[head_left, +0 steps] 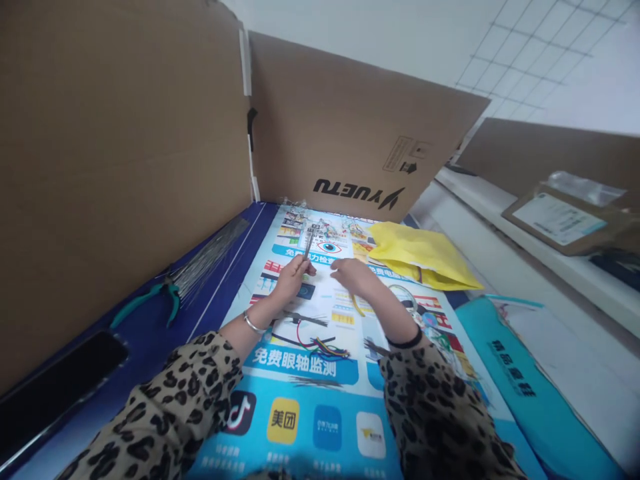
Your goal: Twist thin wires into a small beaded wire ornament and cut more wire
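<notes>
My left hand (290, 279) is closed round a small bundle of thin grey wires (309, 239), which stick up past the fingertips. A little to the right, my right hand (353, 276) has its fingers curled together in a pinch; anything between them is too small to make out. Below it a short yellow strip (358, 305) shows beside the wrist. On the printed sheet (280, 393) under my forearms lie several coloured wires (330, 349), a dark wire bundle (305, 319) and more thin dark wires (316, 383).
Teal-handled pliers (173, 303) touch a large bundle of straight wires (213, 257) at left, near a black phone (60, 393). A yellow bag (420, 253) and a teal bag (530, 373) lie at right. Cardboard walls (350, 127) stand behind and left. Clear tape roll (403, 298).
</notes>
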Demonstrator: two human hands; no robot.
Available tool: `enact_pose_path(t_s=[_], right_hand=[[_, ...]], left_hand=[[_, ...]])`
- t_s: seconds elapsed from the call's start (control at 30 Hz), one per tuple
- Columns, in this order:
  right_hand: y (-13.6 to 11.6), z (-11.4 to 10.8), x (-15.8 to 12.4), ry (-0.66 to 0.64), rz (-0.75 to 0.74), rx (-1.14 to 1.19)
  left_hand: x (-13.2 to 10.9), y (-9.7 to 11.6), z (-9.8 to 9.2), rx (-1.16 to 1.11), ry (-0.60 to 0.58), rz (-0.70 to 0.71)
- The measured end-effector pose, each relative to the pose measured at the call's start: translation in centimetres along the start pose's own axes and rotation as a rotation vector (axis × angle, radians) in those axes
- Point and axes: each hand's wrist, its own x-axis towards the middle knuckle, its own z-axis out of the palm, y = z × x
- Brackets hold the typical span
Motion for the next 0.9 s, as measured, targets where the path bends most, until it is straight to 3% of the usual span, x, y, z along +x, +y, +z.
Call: enact_pose_path(t_s=[0.13, 0.23, 0.37, 0.53, 0.7, 0.83, 0.9], right_hand=[[2.9, -0.3, -2.4, -0.048, 0.162, -0.090], [3.6, 1.9, -3.6, -0.123, 0.192, -0.113], [3.5, 4.1, -3.9, -0.103, 0.227, -0.139], [4.3, 2.3, -5.4, -0.108, 0.178, -0.147], [6.3, 0.7, -10.9, -0.108, 0.177, -0.211], [7.6, 4.0, -16.5, -0.201, 0.176, -0.235], [8.3, 6.3, -18.7, -0.152, 0.114, -0.204]], left_hand=[[-0.2, -0.3, 0.1, 0.080, -0.015, 0.062], [-0.3, -0.7, -0.1, 0.182, -0.001, 0.134], [-0.5, -0.9, -0.3, 0.347, -0.010, 0.242], [-0.9, 0.0, -0.4, 0.553, -0.042, 0.306], [-0.9, 0.5, -0.4, 0.671, -0.080, 0.318], [-0.8, 0.4, -0.5, 0.742, -0.113, 0.351], [-0.8, 0.4, -0.3, 0.623, -0.126, 0.345]])
